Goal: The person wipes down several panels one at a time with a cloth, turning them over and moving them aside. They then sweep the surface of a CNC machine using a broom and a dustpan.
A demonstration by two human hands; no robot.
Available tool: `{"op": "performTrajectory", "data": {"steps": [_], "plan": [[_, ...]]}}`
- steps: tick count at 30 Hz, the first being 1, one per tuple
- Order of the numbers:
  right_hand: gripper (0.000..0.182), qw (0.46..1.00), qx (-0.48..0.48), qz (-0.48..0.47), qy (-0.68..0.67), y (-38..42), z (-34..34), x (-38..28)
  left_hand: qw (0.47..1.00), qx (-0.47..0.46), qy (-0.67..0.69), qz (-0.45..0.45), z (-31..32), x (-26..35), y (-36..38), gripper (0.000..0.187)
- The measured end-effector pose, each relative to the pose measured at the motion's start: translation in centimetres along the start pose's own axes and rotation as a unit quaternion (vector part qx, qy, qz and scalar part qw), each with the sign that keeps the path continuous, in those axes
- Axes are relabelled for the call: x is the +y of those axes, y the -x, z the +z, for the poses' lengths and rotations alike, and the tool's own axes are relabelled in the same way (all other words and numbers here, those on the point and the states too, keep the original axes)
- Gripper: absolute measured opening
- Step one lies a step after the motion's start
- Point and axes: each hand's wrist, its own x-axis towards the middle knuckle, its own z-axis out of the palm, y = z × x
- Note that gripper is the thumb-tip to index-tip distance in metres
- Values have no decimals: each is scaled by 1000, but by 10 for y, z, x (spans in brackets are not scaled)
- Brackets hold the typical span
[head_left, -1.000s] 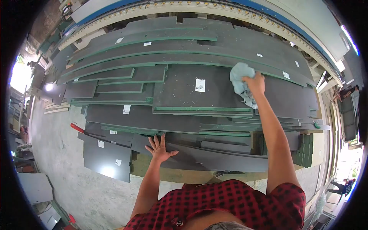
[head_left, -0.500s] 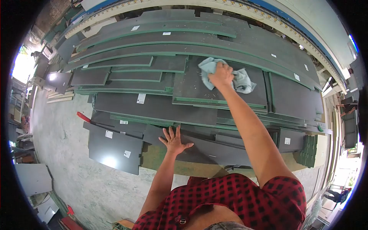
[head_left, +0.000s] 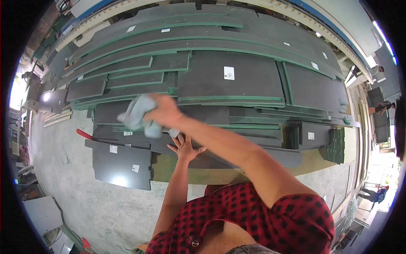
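A crumpled pale blue-grey cloth is bunched in my right hand, which reaches across to the left over a long dark grey panel. Hand and cloth are blurred by motion. Just below them, my left hand lies with spread fingers on a grey panel at the near edge of the stack; the fingertips come close to the cloth's lower end. Beyond my right forearm lies a wide dark panel with a green front edge and a white label.
Stacked grey panels with green edges spread to the back, below a long machine beam. A red-handled tool lies at the left by a shiny labelled panel. Green-edged pieces stand stacked at right. A person is far right.
My right hand has swept the cloth left and toward me, off the wide panel, uncovering its white label. The pale specks on that panel no longer show. My left hand stays spread on its panel.
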Motion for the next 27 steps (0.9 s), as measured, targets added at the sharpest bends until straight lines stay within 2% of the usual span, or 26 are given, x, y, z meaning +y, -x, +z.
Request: {"op": "performTrajectory", "data": {"steps": [1, 2, 3, 4, 5, 6, 7, 10, 11, 12, 13, 14, 16, 18, 20, 21, 24, 25, 26, 27], "plan": [[53, 997, 32, -8, -68, 0, -28, 7, 1000, -23, 0, -14, -13, 6, 4, 109], [46, 986, 25, 43, -158, 9, -69, -8, 999, -45, 0, -28, -18, 10, 6, 114], [42, 976, 84, 62, -190, 11, -100, -1, 1000, -12, 9, -12, -10, 5, 4, 122], [39, 966, 156, 116, -169, 23, -138, -20, 1000, -13, 12, -12, -12, 8, 6, 122], [41, 955, 187, 69, -219, 27, -172, -13, 1000, -16, 18, -15, -18, 11, 8, 122], [41, 947, 256, 95, -170, 34, -203, -17, 999, -19, 23, -19, -22, 13, 9, 122], [39, 940, 295, 68, -155, 38, -235, -6, 999, -18, 25, -22, -22, 12, 9, 122], [51, 934, 354, 50, -2, 51, -304, 37, 1000, -13, 15, -18, -20, 10, 9, 123], [51, 934, 354, 48, -3, 58, -315, 62, 1000, -14, 15, -19, -20, 11, 8, 123], [56, 891, 382, 125, 210, 63, -323, 88, 1000, -17, 14, -20, -21, 12, 8, 124], [61, 800, 390, 196, 411, 66, -326, 102, 1000, -16, 12, -20, -18, 10, 8, 124], [61, 801, 391, 194, 409, 66, -317, 100, 1000, -11, 11, -16, -15, 9, 6, 123], [66, 777, 348, 258, 457, 66, -280, 102, 1000, -7, 8, -14, -14, 6, 5, 121], [63, 819, 304, 206, 440, 57, -228, 89, 1000, -1, 3, -10, -15, 8, 7, 122], [68, 865, 248, 91, 427, 45, -167, 87, 1000, -3, 4, -11, -13, 7, 6, 122], [68, 849, 259, 49, 458, 37, -130, 82, 1000, -5, 5, -13, -12, 7, 5, 123], [65, 950, 77, -25, 301, 12, -47, 61, 1000, -15, 11, -14, -20, 12, 9, 121], [66, 963, 2, 20, 267, 8, -24, 41, 1000, -14, 8, -13, -16, 11, 8, 121], [65, 981, -80, 12, 177, 5, -10, 32, 1000, 0, -7, -12, -7, 7, 5, 121], [66, 989, -95, -82, 81, -3, 19, 56, 1000, 16, -21, -10, -3, 6, 3, 120]]}}
